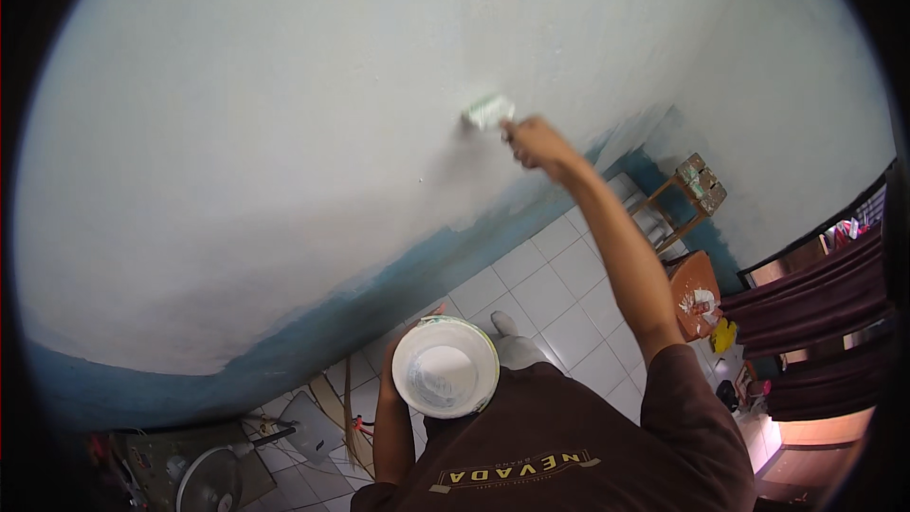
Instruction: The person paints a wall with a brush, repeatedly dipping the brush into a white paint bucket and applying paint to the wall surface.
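My right arm is stretched out to the wall (313, 133). In my right hand (538, 144) is a paintbrush (489, 112), its white-coated head against or very close to the wall; it is slightly blurred. My left hand (389, 349), partly hidden, holds a round white paint tub (482, 346) near my chest. White paint (445, 374) lies inside the tub. Most of the wall is whitish, while a teal band (379, 275) with an uneven upper edge runs along its foot.
A paint-spotted wooden stool (701, 185) stands in the right corner, near an orange-brown seat (695, 289) with white smears. Dark red curtains (815, 284) hang at the right. A fan (210, 482) stands at the lower left. Pale tiles (550, 270) cover the floor.
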The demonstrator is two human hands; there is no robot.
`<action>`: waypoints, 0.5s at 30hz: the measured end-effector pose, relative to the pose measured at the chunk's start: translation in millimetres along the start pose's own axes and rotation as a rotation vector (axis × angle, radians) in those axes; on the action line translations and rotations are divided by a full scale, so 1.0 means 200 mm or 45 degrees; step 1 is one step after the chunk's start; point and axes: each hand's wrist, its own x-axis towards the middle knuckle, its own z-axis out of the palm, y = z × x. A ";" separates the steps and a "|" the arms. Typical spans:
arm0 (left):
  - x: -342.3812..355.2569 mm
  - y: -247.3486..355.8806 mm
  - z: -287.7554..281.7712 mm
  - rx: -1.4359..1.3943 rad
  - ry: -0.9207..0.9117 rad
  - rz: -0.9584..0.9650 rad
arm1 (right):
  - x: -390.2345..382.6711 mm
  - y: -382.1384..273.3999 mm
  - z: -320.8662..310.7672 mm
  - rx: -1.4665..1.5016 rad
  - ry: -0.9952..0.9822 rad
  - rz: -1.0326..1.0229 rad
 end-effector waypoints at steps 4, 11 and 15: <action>-0.02 -0.01 0.00 -0.110 0.042 -0.018 | -0.19 -0.47 -0.04 0.125 0.026 -0.365; -0.01 0.05 0.08 -0.064 0.056 -0.019 | 0.13 0.14 0.09 -0.110 0.422 -0.497; -0.02 -0.04 0.04 -0.219 0.203 -0.109 | 0.15 0.73 0.14 -0.100 0.273 -0.148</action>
